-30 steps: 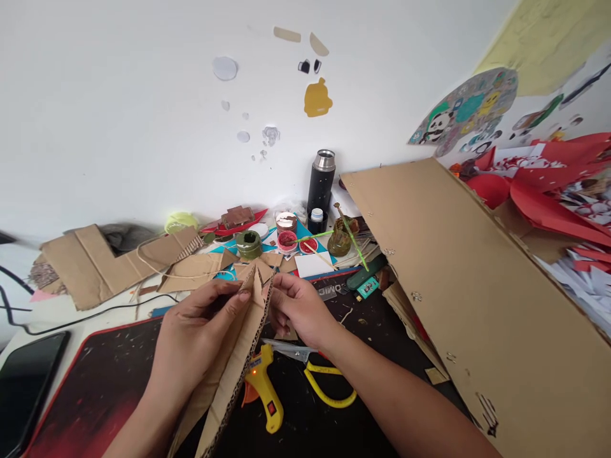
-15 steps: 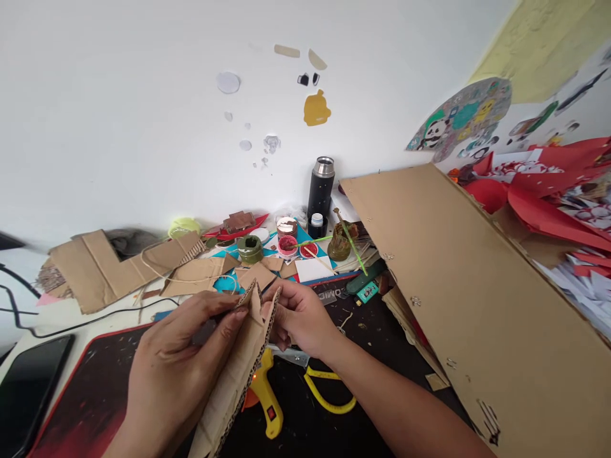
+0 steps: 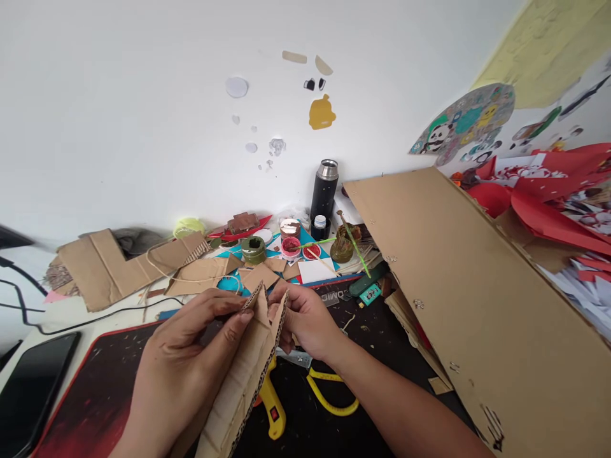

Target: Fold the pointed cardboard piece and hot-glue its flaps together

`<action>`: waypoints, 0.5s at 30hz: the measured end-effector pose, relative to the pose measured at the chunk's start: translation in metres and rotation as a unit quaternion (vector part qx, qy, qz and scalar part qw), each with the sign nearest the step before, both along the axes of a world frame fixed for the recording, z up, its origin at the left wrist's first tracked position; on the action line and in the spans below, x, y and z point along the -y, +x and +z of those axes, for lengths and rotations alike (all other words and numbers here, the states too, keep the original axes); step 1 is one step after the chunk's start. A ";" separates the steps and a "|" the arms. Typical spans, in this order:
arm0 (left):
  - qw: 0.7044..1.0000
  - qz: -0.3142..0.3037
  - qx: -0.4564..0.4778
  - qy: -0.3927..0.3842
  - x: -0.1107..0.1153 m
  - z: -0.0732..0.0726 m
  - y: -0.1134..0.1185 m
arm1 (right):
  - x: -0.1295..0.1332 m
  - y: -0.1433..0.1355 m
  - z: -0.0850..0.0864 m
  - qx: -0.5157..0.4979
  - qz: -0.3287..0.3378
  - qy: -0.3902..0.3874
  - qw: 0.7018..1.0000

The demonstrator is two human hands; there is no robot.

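Between my hands is a folded piece of corrugated cardboard (image 3: pixel 243 388), its narrow pointed end upward and its two walls spread in a V. My left hand (image 3: pixel 191 362) pinches the left wall near the tip with thumb and fingers. On the far side, my right hand (image 3: pixel 303 318) grips the right wall by its upper end; some of its fingertips are hidden behind the cardboard. Below lie a yellow glue gun (image 3: pixel 273 407), partly covered by the cardboard, and yellow-handled scissors (image 3: pixel 334 407) with their blades under my right hand.
A big cardboard panel (image 3: pixel 429 280) leans along the right side. Paint jars (image 3: pixel 252 250), a black flask (image 3: pixel 324 191) and cardboard scraps (image 3: pixel 105 267) line the wall. A phone (image 3: pixel 38 381) lies at left beside the dark mat (image 3: pixel 100 388). A turquoise lighter (image 3: pixel 370 294) lies right of centre.
The whole view has shifted slightly, so everything appears a little further right. Both hands keep their hold on the cardboard, which looks nearly the same.
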State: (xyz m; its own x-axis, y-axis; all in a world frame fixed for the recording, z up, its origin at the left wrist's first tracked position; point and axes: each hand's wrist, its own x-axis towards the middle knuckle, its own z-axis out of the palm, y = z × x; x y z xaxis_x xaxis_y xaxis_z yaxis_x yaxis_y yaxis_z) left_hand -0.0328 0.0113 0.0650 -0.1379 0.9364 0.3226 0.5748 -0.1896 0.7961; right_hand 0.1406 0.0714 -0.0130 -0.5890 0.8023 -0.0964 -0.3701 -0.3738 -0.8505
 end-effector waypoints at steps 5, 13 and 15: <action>0.999 0.001 -0.040 0.034 0.004 0.000 0.001 | 0.000 0.002 0.006 -0.005 0.001 -0.007 1.000; 0.978 -0.083 -0.140 0.132 0.014 0.014 -0.007 | 0.004 0.003 0.013 0.007 0.031 -0.038 0.999; 0.968 -0.110 -0.170 0.150 0.017 0.020 -0.009 | 0.005 0.005 0.016 -0.002 0.038 -0.042 0.998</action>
